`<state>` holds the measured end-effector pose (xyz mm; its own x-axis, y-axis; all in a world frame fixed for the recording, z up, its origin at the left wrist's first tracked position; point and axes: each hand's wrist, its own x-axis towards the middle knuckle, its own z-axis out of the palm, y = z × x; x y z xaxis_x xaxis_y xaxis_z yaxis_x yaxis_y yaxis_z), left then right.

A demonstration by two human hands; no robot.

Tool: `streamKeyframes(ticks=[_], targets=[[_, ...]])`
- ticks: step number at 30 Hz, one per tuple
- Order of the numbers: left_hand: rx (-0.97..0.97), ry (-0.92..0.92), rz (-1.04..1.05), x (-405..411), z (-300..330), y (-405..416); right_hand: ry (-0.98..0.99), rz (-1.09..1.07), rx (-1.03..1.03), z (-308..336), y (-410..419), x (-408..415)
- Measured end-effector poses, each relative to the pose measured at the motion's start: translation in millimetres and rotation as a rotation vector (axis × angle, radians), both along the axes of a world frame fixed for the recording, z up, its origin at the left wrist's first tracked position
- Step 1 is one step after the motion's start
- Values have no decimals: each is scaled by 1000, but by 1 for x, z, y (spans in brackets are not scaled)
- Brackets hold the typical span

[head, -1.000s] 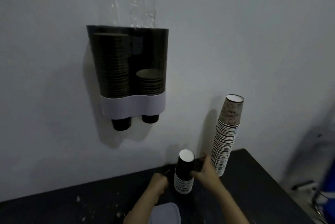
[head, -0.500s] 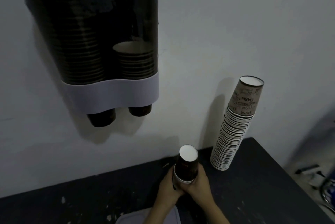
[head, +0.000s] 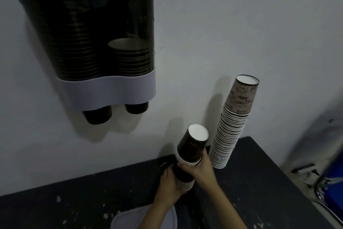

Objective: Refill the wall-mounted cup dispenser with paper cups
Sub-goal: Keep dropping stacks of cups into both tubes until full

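Both hands, left hand [head: 169, 185] and right hand [head: 201, 170], grasp short cup stack [head: 189, 156] above desk [head: 259, 182]; dispenser [head: 96, 43] right tube mostly unfilled.

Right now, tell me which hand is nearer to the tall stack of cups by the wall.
Right. The right hand holds the upper part of the short cup stack, just left of the tall stack. The left hand holds its base, farther left and lower.

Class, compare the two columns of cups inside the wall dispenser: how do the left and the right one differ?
The left column is stacked high, its top hidden in the dark housing; the right column is short, with its top cup's open rim showing. The left column's bottom cup hangs lower below the white band than the right's. Both hold dark nested cups.
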<state>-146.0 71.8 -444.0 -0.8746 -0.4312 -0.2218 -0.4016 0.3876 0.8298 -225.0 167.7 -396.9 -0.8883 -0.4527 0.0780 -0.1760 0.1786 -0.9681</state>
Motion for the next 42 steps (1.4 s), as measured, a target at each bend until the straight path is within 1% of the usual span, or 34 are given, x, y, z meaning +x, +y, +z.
streamKeyframes(ticks=[2, 3, 6, 8, 10, 12, 13, 15, 17, 20, 22, 24, 25, 27, 29, 30, 31, 33, 35, 39, 42], targets=[[-76, -13, -7, 8, 11, 0, 21, 2, -39, 18, 4, -2], [-90, 34, 37, 12, 20, 0, 34, 1, -47, 26, 7, -3], [-54, 294, 269, 22, 64, 1, 116, 6, 27, 51, 17, 0], [-20, 480, 348, 24, 101, 5, 200, 7, 182, 69, 23, 1], [40, 635, 343, 29, 143, 15, 283, 53, 445, 89, 30, 9], [85, 733, 305, 34, 179, 24, 313, 124, 633, 111, 37, 20], [90, 753, 287, 35, 192, 28, 329, 146, 646, 120, 39, 24], [120, 792, 291, 43, 212, 33, 315, 155, 521, 142, 45, 33], [233, 833, 322, 54, 227, 36, 243, 181, 357, 166, 51, 41], [476, 885, 396, 66, 245, 29, 82, 180, 13, 207, 58, 47], [697, 861, 500, 67, 251, 16, 77, 120, -177, 242, 56, 46], [981, 803, 554, 67, 251, 1, 168, 68, -289, 286, 48, 42], [1092, 756, 578, 69, 247, -4, 232, 55, -322, 307, 43, 43], [1197, 713, 645, 74, 241, -13, 361, 28, -381, 357, 27, 52], [1230, 708, 706, 78, 237, -20, 482, -18, -430, 403, 7, 61], [1240, 708, 703, 78, 238, -23, 547, -41, -436, 423, -5, 64], [1247, 700, 691, 77, 239, -27, 611, -67, -418, 441, -17, 67], [1247, 704, 671, 74, 243, -35, 707, -94, -317, 465, -40, 71], [1231, 725, 647, 66, 245, -43, 757, -68, -193, 472, -63, 71], [1233, 757, 571, 61, 245, -45, 828, 24, 99, 457, -92, 65], [1251, 776, 583, 62, 243, -46, 800, 147, 361, 436, -104, 57]])
